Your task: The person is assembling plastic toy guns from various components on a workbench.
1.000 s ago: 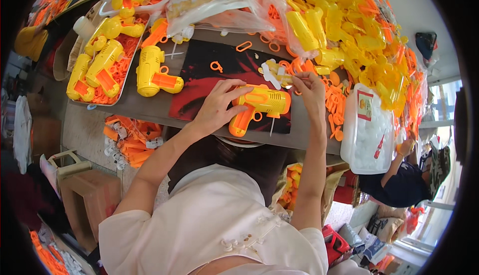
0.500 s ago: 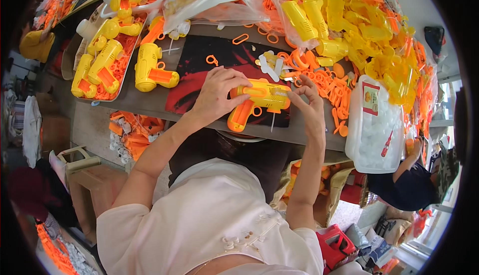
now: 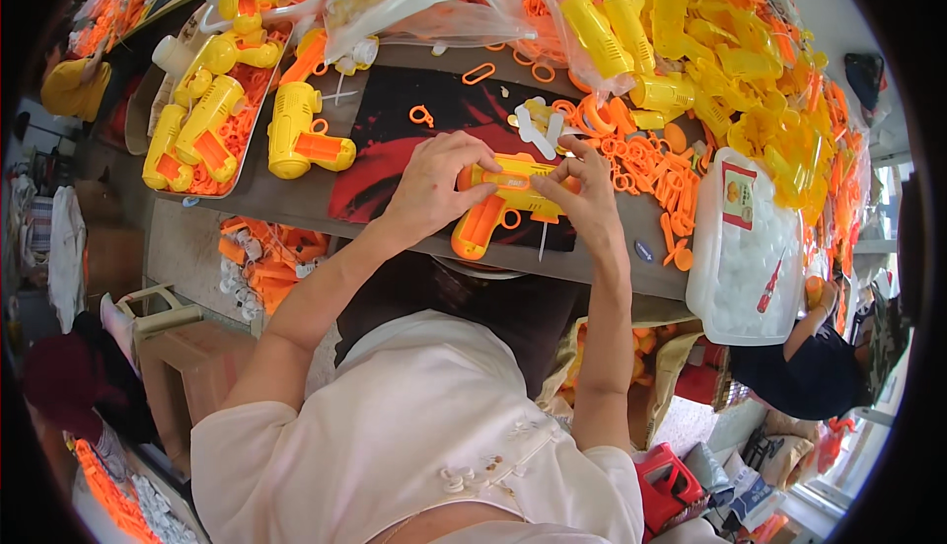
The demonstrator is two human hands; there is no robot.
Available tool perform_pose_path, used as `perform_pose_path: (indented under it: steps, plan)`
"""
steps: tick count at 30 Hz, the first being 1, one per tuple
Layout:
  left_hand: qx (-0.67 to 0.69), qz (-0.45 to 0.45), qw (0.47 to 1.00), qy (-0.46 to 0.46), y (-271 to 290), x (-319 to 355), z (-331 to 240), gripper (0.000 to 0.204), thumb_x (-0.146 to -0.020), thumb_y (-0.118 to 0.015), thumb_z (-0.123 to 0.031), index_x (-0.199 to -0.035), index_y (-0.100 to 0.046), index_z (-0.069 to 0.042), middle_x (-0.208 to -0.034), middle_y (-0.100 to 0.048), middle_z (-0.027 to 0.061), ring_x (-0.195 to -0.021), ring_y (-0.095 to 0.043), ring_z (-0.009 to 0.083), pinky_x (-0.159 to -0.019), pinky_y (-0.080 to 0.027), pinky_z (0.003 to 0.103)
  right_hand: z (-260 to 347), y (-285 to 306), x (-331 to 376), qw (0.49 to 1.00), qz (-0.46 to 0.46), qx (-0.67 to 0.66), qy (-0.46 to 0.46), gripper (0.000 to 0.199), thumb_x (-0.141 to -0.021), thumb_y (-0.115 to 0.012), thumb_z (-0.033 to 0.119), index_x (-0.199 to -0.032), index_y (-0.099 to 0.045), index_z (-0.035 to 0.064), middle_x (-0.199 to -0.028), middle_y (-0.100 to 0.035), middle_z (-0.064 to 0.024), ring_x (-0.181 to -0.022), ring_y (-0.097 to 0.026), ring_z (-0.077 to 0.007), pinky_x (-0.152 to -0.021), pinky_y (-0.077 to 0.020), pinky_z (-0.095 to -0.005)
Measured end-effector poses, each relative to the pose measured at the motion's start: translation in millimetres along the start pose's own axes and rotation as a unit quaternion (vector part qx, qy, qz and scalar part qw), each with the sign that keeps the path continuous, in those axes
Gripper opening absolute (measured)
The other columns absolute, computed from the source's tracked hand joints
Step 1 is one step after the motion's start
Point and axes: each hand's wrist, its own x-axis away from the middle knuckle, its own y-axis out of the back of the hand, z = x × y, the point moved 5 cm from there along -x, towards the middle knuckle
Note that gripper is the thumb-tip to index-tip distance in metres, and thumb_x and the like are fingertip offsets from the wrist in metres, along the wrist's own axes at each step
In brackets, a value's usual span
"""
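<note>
A yellow toy gun with an orange grip [image 3: 498,201] lies on a red and black mat [image 3: 395,140] at the table's front edge. My left hand [image 3: 434,184] holds its rear end from above. Its front end is pinched by my right hand [image 3: 587,199], fingers curled over the barrel. Just beyond my right hand lie loose orange rings and small white parts [image 3: 538,130].
A finished yellow gun [image 3: 301,135] lies left of the mat. A tray of more yellow guns [image 3: 202,125] sits at the left. A heap of yellow and orange parts [image 3: 710,61] fills the right. A white tub [image 3: 750,248] stands at the right edge. Another person [image 3: 819,366] sits lower right.
The toy gun has stayed between both hands. My right hand moved from above the gun down onto its front end, and my left hand shifted over its rear.
</note>
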Motion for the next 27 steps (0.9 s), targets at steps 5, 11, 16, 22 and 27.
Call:
perform_pose_path:
  steps: [5,11,16,22,27]
  plan:
    - [-0.030,-0.010,0.999,0.007,-1.9,3.6,-0.3,0.023,-0.074,-0.076,-0.010,-0.094,-0.066,-0.007,-0.103,-0.062,0.0052,-0.099,-0.058,0.0232,-0.087,-0.045,0.035,4.4,-4.3,4.0,0.998,0.007,0.056,0.019,0.027,-0.075,-0.078,0.026,-0.077,-0.063,0.0041,-0.137,-0.045,-0.0158,-0.126,-0.039,-0.0323,-0.106,-0.0295,-0.0437]
    - [0.012,-0.033,0.999,0.011,-2.8,6.1,4.6,0.021,-0.075,-0.076,-0.017,-0.093,-0.066,-0.009,-0.103,-0.060,0.0030,-0.099,-0.056,0.0227,-0.087,-0.043,0.036,44.6,-0.1,23.4,0.961,-0.033,0.130,0.243,0.022,-0.078,-0.072,0.009,-0.098,-0.066,0.0071,-0.138,-0.045,-0.0161,-0.129,-0.037,-0.0356,-0.106,-0.0307,-0.0462]
    - [0.058,-0.034,0.998,0.014,-5.9,6.6,9.2,0.020,-0.076,-0.076,-0.016,-0.093,-0.068,-0.008,-0.104,-0.060,0.0032,-0.099,-0.055,0.0231,-0.087,-0.046,0.035,55.3,-27.0,35.2,0.933,0.037,0.206,0.293,0.035,-0.078,-0.068,0.003,-0.113,-0.067,0.0096,-0.139,-0.045,-0.0132,-0.129,-0.039,-0.0332,-0.108,-0.0293,-0.0458]
    - [0.054,-0.050,0.997,0.026,-4.7,10.1,6.8,0.021,-0.076,-0.076,-0.015,-0.094,-0.068,-0.008,-0.103,-0.060,0.0036,-0.098,-0.055,0.0226,-0.087,-0.047,0.034,25.9,3.6,11.6,0.988,-0.048,0.074,0.125,0.033,-0.089,-0.062,0.012,-0.120,-0.060,0.0009,-0.129,-0.054,-0.0161,-0.117,-0.053,-0.0274,-0.099,-0.0409,-0.0362]
    - [0.053,-0.042,0.998,0.020,-4.4,9.5,11.3,0.023,-0.076,-0.076,-0.015,-0.096,-0.067,-0.008,-0.104,-0.059,0.0043,-0.098,-0.055,0.0234,-0.086,-0.046,0.035,3.3,-8.9,-16.7,0.986,0.162,-0.040,-0.027,0.039,-0.089,-0.065,0.017,-0.122,-0.057,-0.0030,-0.118,-0.060,-0.0142,-0.109,-0.057,-0.0197,-0.094,-0.0436,-0.0306]
